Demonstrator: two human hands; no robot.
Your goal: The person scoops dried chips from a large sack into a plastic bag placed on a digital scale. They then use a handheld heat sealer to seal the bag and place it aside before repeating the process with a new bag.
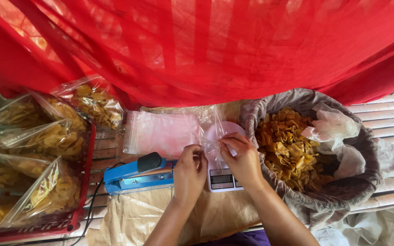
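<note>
head view: a clear plastic bag (211, 136) is being pinched between the fingers of the left hand (189, 172) and right hand (241, 159), just above a white scale (222, 177).

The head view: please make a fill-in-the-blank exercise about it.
1. Both hands, the left hand and the right hand, pinch one clear ___ bag.
2. The bag is held over a white digital ___.
3. The grey cloth-lined basket of yellow chips stands on the person's ___ side.

Missing words: plastic; scale; right
</note>
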